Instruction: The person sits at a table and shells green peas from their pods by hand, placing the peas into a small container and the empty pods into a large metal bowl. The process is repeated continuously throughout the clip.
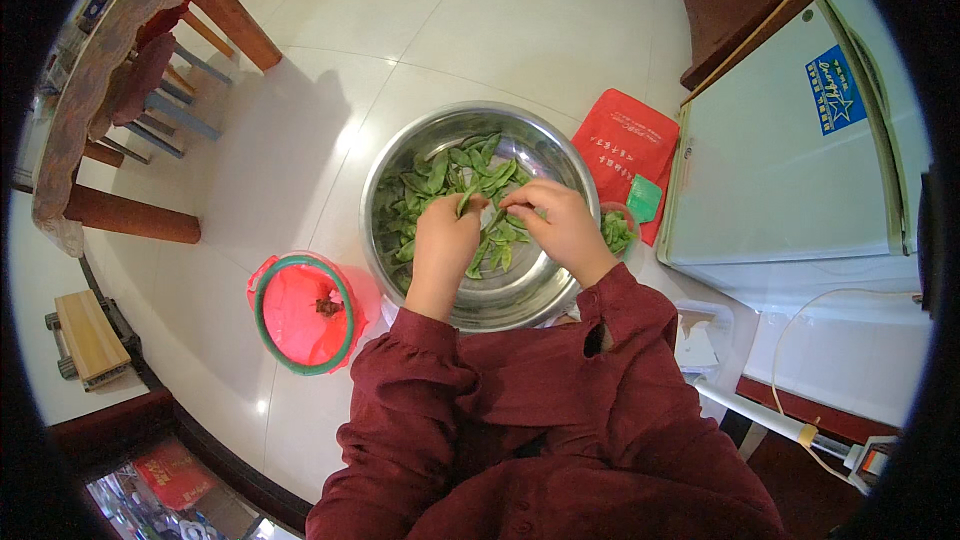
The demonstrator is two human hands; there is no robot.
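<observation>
A wide stainless steel basin (480, 307) sits in front of me with many flat green bean pods (439, 172) in it, mostly towards its left and middle. Over the basin, my left hand (450, 232) holds a green pod (466, 199) that sticks up between thumb and fingers. My right hand (555, 221) is close to its right, thumb and index finger pinched together at a pod's tip; what exactly lies between these fingertips is too small to tell. Beyond the basin's right rim, a small container holds more green pieces (615, 231).
A bin (306, 315) with a red liner and green rim stands left of the basin. Right of it lie a red bag (622, 142) and a green piece (643, 199), beside a pale refrigerator (787, 165). A table leg (135, 217) is at far left.
</observation>
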